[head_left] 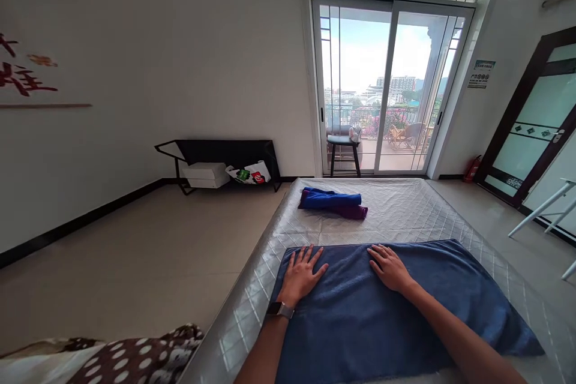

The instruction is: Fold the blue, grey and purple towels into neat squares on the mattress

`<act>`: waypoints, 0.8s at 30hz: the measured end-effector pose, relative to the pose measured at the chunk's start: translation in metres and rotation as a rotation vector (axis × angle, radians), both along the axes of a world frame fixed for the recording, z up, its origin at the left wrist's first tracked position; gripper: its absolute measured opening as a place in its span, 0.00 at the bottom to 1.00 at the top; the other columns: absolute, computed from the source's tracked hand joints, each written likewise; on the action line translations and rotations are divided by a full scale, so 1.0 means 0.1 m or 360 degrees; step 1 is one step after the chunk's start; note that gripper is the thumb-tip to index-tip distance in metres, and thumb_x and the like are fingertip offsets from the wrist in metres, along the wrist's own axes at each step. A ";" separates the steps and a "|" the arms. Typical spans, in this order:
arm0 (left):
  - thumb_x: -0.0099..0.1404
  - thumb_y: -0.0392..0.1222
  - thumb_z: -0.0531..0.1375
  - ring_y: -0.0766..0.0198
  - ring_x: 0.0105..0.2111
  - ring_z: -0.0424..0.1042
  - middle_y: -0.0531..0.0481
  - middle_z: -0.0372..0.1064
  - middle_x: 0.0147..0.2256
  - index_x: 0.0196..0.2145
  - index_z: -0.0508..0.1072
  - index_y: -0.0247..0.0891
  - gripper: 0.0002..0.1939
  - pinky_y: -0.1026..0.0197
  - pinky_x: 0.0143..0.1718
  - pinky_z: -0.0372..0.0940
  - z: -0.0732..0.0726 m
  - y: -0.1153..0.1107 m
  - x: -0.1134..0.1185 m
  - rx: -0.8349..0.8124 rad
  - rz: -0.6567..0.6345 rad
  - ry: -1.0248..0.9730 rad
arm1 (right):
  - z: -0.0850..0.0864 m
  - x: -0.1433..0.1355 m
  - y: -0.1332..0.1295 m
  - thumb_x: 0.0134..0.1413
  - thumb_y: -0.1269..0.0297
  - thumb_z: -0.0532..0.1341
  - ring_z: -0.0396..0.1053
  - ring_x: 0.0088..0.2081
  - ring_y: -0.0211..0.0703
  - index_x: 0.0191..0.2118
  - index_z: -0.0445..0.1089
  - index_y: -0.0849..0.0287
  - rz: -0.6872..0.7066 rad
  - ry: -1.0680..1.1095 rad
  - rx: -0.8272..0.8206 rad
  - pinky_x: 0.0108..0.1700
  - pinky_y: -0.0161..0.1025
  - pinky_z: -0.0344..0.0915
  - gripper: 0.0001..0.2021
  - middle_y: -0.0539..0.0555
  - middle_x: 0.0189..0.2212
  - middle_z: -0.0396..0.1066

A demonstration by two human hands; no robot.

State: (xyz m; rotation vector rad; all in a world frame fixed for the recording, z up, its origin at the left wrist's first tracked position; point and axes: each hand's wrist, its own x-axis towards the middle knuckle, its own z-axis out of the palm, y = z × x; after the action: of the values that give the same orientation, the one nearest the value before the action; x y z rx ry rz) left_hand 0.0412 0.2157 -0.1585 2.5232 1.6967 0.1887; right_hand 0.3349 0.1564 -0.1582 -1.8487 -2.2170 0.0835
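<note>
A dark blue towel [360, 318] lies spread over a silver quilted mattress [400, 204], with slight wrinkles across it. My left hand [300, 276] rests flat near the towel's far left corner, its fingers spread; a watch [280, 310] is on that wrist. My right hand [390, 268] lies on the towel by the middle of its far edge, palm down with fingers stretched out. Beyond the towel sit a folded bright blue cloth [330, 198] and a folded purple cloth [353, 212], the blue one partly on top.
Polka-dot fabric [130, 363] lies at the lower left. A black rack [225, 150] with a white box [204, 175] and a printed bag [249, 175] stands by the wall. A dark stool [344, 143] is near the glass doors. White stool legs [540, 210] show at right.
</note>
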 end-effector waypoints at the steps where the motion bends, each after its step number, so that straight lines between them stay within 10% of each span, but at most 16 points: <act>1: 0.72 0.60 0.47 0.48 0.69 0.46 0.48 0.50 0.69 0.68 0.56 0.49 0.31 0.39 0.68 0.41 0.01 0.00 0.00 -0.0014 0.0007 0.0010 | 0.01 0.02 -0.01 0.69 0.53 0.45 0.53 0.68 0.48 0.66 0.60 0.51 -0.0003 -0.0002 -0.0034 0.68 0.49 0.48 0.25 0.52 0.66 0.61; 11: 0.71 0.64 0.46 0.48 0.69 0.45 0.50 0.49 0.69 0.67 0.55 0.52 0.32 0.36 0.68 0.37 -0.06 0.02 -0.03 0.0041 0.0044 0.0022 | 0.14 0.31 -0.13 0.70 0.51 0.43 0.46 0.70 0.46 0.68 0.55 0.41 -0.0294 -0.0139 -0.0258 0.69 0.52 0.43 0.25 0.46 0.70 0.52; 24: 0.71 0.64 0.46 0.50 0.70 0.44 0.50 0.45 0.70 0.68 0.54 0.53 0.32 0.37 0.68 0.36 0.00 0.00 -0.03 -0.0029 0.0057 0.0016 | 0.07 1.59 -0.40 0.68 0.49 0.40 0.42 0.71 0.49 0.71 0.48 0.44 -0.0896 -0.0240 -0.0393 0.69 0.56 0.44 0.29 0.48 0.72 0.45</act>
State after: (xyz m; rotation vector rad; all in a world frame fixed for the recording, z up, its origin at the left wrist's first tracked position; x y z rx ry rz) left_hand 0.0386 0.2159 -0.1583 2.4867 1.7400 0.1626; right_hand 0.4941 0.1167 -0.1509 -2.6219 -1.7464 0.1184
